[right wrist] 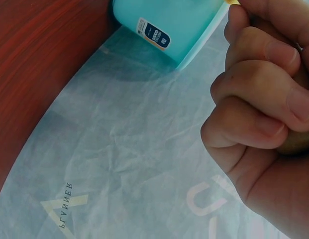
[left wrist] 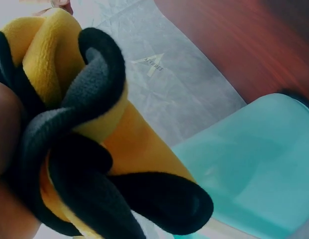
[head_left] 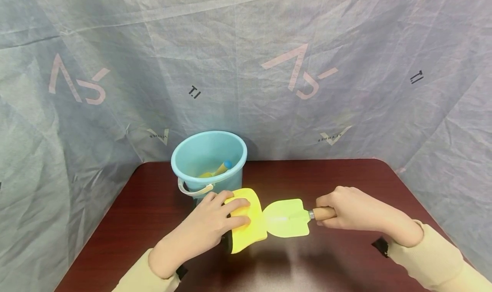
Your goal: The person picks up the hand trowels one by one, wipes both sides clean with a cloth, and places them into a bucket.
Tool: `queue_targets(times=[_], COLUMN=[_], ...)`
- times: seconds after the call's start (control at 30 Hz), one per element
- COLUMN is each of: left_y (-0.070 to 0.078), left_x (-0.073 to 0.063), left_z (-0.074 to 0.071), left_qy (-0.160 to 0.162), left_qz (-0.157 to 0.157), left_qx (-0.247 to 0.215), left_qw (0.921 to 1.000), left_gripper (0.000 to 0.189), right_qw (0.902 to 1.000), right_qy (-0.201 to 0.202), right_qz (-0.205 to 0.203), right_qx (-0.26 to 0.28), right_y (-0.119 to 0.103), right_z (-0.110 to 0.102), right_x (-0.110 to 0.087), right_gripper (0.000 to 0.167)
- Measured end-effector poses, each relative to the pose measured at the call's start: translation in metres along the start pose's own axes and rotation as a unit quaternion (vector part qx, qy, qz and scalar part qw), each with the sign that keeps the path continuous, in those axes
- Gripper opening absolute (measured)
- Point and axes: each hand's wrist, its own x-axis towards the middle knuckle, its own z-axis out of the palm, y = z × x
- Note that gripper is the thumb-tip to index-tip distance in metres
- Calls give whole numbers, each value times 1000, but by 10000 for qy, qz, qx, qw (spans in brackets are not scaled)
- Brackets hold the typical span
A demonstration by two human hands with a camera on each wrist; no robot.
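My left hand (head_left: 213, 217) grips a yellow cloth (head_left: 247, 223) with a dark underside; in the left wrist view the cloth (left wrist: 94, 114) bunches into folds with black edges. The right hand (head_left: 344, 208) holds a small trowel by its wooden handle (head_left: 324, 214), fingers curled round it in the right wrist view. Its pale yellow-green blade (head_left: 286, 218) points left, and the tip meets the cloth's right edge; whether it is tucked under cannot be told. Both are held in front of the light-blue bucket (head_left: 209, 155).
Inside the bucket lies a tool with a wooden handle (head_left: 221, 169) and blue end, beside something yellow. The bucket's white handle (head_left: 195, 192) hangs at its front. A dark red table (head_left: 307, 176) bears it, with grey printed fabric (head_left: 238, 70) hanging behind and at both sides.
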Motion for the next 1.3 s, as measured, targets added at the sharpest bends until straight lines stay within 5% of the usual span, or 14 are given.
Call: queue_targets(times=[0.37,0.67,0.83,1.3], left_y=[-3,-9,-11,-8], left_x=[-18,-17,-7,40], left_z=[0,-15,-24,-35], left_qy=[-36,515,751,791], left_qz=[-362,-492,-474,293], left_qx=[-152,-324,-337,-106], left_qw=[9992,9969,9955,9964], left_gripper=[60,59,58,56], right_qw=[9999,9997,9995,9995], right_qy=[119,100,101,45], right_qz=[-8,55,51,-97], right_qx=[84,224,284,298], right_y=[1,3,4,5], right_z=[-2,-1,2,9], right_x=[-2,-4,-5,2], right_gripper=[33,32,33,32])
